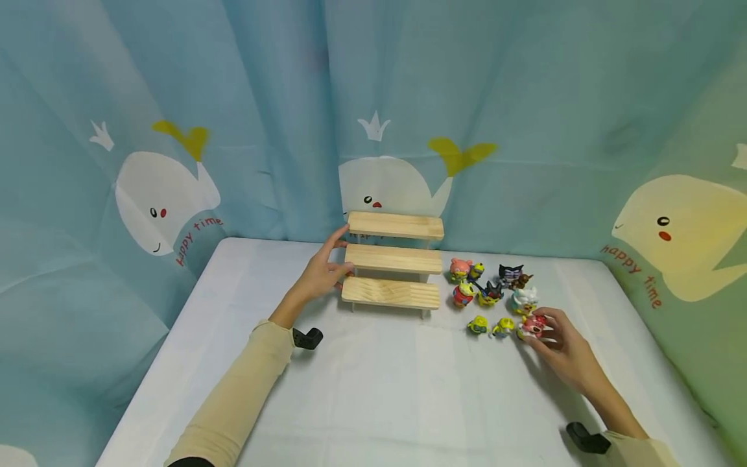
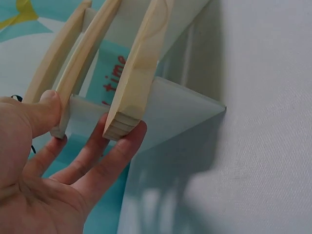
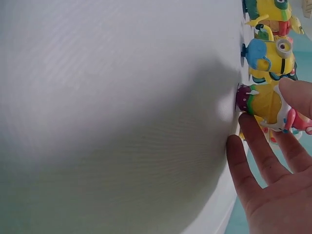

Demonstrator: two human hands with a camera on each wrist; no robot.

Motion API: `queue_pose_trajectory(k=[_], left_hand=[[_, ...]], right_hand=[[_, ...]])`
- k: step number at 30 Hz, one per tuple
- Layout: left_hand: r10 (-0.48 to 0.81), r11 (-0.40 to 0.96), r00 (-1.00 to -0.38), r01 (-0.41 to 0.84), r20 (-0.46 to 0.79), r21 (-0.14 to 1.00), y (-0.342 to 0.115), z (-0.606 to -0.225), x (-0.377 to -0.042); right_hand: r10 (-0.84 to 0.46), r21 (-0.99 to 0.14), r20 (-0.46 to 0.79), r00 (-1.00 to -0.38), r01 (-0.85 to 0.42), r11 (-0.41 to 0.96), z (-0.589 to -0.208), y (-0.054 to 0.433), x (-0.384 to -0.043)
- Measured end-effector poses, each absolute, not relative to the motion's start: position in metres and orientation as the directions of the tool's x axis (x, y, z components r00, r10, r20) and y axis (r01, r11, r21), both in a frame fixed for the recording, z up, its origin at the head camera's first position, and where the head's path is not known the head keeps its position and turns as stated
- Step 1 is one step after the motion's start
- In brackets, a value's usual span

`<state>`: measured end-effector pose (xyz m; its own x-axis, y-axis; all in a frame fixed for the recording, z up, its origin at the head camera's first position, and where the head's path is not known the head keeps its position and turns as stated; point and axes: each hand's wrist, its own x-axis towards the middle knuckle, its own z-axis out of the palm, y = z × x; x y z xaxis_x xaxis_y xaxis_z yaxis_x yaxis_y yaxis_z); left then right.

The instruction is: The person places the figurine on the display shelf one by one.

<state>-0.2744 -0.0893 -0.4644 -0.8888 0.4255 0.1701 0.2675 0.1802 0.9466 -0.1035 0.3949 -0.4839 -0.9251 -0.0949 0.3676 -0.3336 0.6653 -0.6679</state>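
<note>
A three-tier wooden display stand (image 1: 392, 259) with clear supports stands toward the back of the table. My left hand (image 1: 320, 272) holds its left end; in the left wrist view the thumb (image 2: 48, 109) lies on the middle plank and fingertips touch the lower plank (image 2: 139, 73). On the right, my right hand (image 1: 565, 347) pinches a small yellow figurine with a pink-red hood (image 1: 533, 326) between thumb and fingers. Its purple base (image 3: 243, 98) is at the tabletop. Beside it stands a yellow figurine in blue overalls (image 3: 270, 56).
Several more small figurines cluster right of the stand, including a pink-headed one (image 1: 460, 268), a red-bodied one (image 1: 463, 295), a black-eared one (image 1: 490, 295) and a white-topped one (image 1: 525, 298). A blue-green curtain (image 1: 280, 162) with whales borders the white table (image 1: 373, 389).
</note>
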Motion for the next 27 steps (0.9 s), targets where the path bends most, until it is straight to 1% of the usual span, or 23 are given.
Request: queue_pose_trajectory(k=[12,27], left_hand=[[0.426,0.159,-0.887,0.266,0.177,0.951,-0.0940,-0.4615,-0.2732],[0.432,0.148,-0.889,0.236,0.152,0.960,-0.0914,-0.4649,-0.2739]], right_hand=[[-0.090,-0.656,0.355,-0.931,-0.316,0.686,-0.4821,0.3952,-0.1065],[-0.015,-0.648,0.351,-0.936,-0.254,0.718,-0.4867,0.3980,-0.1040]])
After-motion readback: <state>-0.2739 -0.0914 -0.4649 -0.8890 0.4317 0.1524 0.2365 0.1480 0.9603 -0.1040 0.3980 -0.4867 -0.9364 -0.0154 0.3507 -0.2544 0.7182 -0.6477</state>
